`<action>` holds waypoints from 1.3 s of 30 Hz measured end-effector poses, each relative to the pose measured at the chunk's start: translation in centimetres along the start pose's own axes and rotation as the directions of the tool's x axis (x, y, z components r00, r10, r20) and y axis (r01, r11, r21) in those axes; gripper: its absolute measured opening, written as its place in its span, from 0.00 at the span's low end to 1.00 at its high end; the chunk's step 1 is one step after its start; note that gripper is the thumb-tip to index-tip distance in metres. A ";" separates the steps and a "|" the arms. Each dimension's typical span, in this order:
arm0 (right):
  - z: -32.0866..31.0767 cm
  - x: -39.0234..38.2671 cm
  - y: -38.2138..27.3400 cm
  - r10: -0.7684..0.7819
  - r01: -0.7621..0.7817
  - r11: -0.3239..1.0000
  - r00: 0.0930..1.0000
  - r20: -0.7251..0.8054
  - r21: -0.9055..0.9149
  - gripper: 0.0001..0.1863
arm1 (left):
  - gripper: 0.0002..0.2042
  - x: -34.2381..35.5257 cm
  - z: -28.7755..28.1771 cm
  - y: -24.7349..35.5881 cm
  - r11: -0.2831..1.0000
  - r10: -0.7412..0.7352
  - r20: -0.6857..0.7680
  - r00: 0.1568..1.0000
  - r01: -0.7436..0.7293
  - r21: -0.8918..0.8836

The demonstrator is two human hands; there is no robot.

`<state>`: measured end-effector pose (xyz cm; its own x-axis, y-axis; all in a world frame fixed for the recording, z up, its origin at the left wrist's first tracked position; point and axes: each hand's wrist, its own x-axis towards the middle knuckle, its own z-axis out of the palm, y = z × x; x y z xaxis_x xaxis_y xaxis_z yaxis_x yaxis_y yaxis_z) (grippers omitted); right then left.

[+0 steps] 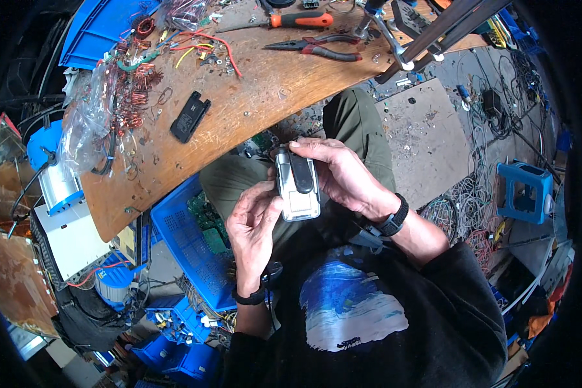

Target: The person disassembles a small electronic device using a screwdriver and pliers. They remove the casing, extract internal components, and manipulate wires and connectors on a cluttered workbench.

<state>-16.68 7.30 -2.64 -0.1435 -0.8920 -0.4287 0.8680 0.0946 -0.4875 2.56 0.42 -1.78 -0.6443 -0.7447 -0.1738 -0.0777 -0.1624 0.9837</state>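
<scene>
In front of my body, over my lap, I hold a small boxy handheld device (297, 202) with a silver-grey face and a long black clip (302, 173) along its upper part. My left hand (253, 223) grips its left edge, thumb near the lower side. From the right, my right hand (344, 173) wraps round it, with the thumb laid across the top end. Some fingers of both hands are hidden behind the device. On the table lies a flat black plastic piece (190, 117), notched at one end.
A wooden table (239, 123) curves ahead, bearing pliers (317, 48), an orange-handled screwdriver (301, 21), copper coils (136, 97) and a clear plastic bag (90, 123). A blue basket (187, 236) with circuit boards stands at my left. Tangled wires (459, 220) cover floor at right.
</scene>
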 end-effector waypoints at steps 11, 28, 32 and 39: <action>-0.1 0.1 0.1 -0.015 0.015 1.000 1.000 0.016 -0.024 0.11 | 0.17 -0.2 0.0 -0.1 1.000 0.010 -0.001 1.000 -0.010 -0.004; -0.1 0.2 0.3 -0.039 0.040 0.999 0.998 0.054 -0.036 0.12 | 0.18 -0.2 -0.1 -0.2 1.000 0.013 -0.011 1.000 -0.013 -0.020; -0.3 0.3 0.4 -0.031 0.033 0.999 0.997 0.068 -0.022 0.12 | 0.18 -0.2 -0.1 -0.2 1.000 -0.004 -0.014 1.000 0.003 -0.015; 0.1 0.2 0.4 -0.024 0.025 0.999 0.998 0.062 -0.024 0.11 | 0.16 -0.4 -0.3 -0.4 0.999 -0.026 -0.024 0.999 0.025 -0.036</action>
<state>-16.29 7.16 -2.88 -0.1344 -0.9197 -0.3690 0.8526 0.0824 -0.5161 3.08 0.62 -2.15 -0.6233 -0.7559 -0.2003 -0.0666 -0.2039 0.9767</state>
